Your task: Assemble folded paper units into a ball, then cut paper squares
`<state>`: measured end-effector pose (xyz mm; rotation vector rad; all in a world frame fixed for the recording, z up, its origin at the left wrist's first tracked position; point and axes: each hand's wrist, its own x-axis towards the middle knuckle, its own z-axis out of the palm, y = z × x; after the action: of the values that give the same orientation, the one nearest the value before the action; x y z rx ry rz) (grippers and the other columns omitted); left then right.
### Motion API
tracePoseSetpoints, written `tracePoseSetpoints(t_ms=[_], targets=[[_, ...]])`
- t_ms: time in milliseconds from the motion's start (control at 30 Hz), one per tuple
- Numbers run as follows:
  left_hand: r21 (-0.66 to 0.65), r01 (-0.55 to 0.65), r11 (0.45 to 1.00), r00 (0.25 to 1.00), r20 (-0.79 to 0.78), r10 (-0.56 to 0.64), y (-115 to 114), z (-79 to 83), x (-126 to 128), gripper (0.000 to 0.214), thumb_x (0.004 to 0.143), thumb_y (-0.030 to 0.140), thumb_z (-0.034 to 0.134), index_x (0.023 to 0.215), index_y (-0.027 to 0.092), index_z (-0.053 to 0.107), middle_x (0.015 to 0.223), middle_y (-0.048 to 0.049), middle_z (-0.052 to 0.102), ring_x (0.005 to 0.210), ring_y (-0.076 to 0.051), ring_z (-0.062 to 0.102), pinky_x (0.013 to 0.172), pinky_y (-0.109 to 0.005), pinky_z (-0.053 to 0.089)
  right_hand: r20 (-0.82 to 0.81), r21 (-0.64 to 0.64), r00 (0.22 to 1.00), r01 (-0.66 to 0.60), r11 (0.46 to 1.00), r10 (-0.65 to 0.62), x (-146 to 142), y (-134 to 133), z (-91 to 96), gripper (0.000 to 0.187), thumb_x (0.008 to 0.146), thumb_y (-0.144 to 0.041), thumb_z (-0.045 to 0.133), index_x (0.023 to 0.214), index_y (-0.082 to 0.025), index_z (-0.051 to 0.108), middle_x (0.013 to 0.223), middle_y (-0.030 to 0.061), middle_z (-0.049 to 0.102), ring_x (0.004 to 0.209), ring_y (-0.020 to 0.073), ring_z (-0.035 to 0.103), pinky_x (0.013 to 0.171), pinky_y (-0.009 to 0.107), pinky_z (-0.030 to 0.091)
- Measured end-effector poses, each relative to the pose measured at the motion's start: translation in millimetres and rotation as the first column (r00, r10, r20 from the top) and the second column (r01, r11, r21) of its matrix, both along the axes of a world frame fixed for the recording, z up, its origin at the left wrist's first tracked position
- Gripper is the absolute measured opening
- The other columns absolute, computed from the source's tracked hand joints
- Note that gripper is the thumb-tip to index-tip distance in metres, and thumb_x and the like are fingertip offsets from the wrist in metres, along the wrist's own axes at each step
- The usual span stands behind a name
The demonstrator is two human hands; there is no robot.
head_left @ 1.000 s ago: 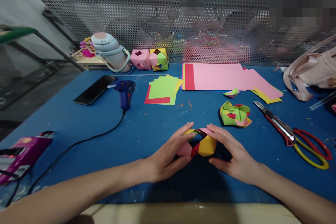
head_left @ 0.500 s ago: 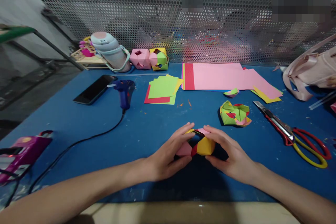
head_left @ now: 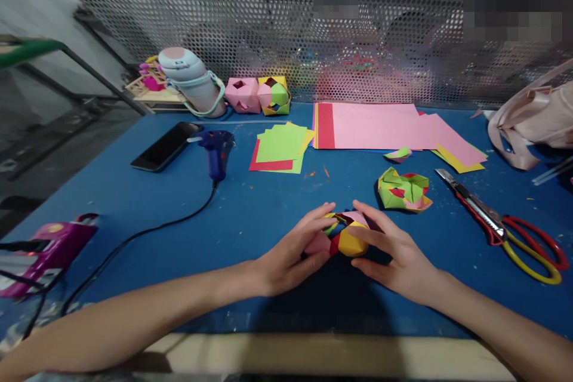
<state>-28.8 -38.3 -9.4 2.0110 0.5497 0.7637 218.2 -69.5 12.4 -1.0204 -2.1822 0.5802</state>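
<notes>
A folded paper model (head_left: 342, 240) in pink, red and yellow rests on the blue table (head_left: 250, 215) near its front edge. My left hand (head_left: 290, 253) cups its left side with fingers curled over the top. From the other side, my right hand (head_left: 394, 250) closes round it, fingertips meeting the left hand's above the model. Much of the model is hidden between the palms. Just beyond the right hand lies a second, green and yellow folded piece (head_left: 404, 190).
Scissors (head_left: 532, 245) and a utility knife (head_left: 470, 200) lie at the right. Paper sheets (head_left: 385, 125) and green squares (head_left: 280, 146) sit further back, with a glue gun (head_left: 217, 152), phone (head_left: 165, 146), bottle (head_left: 192, 80) and paper cubes (head_left: 257, 95). A magenta device (head_left: 45, 250) is at left.
Both hands have closed in tighter on the paper model, the right fingers wrapping further over its top. My view has shifted slightly.
</notes>
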Motion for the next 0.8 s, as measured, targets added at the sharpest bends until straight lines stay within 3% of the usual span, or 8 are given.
tracePoseSetpoints(t_ms=[267, 800], targets=[[-0.069, -0.021, 0.997, 0.999, 0.045, 0.025, 0.4, -0.9, 1.6, 0.051, 0.097, 0.017, 0.042, 0.143, 0.036, 0.032, 0.155, -0.0063, 0.027, 0.145, -0.024, 0.020, 0.118, -0.047, 0.024, -0.025, -0.019, 1.000, 0.015, 1.000, -0.015, -1.8, 0.8, -1.4, 0.030, 0.090, -0.016, 0.053, 0.120, -0.022, 0.058, 0.136, 0.0135, 0.055, 0.128, 0.0228, 0.051, 0.102, 0.040, 0.048], [-0.241, -0.115, 0.964, 0.991, 0.042, 0.128, -0.4, 2.0, 7.3, 0.038, 0.099, 0.031, 0.041, 0.137, 0.028, 0.045, 0.152, -0.0084, 0.035, 0.142, -0.024, 0.028, 0.118, -0.047, 0.023, -0.085, -0.226, 0.994, 0.051, 0.973, -0.072, 3.0, 3.1, 0.9, 0.037, 0.096, -0.032, 0.050, 0.132, -0.025, 0.052, 0.145, 0.0092, 0.048, 0.132, 0.0221, 0.046, 0.107, 0.041, 0.042]])
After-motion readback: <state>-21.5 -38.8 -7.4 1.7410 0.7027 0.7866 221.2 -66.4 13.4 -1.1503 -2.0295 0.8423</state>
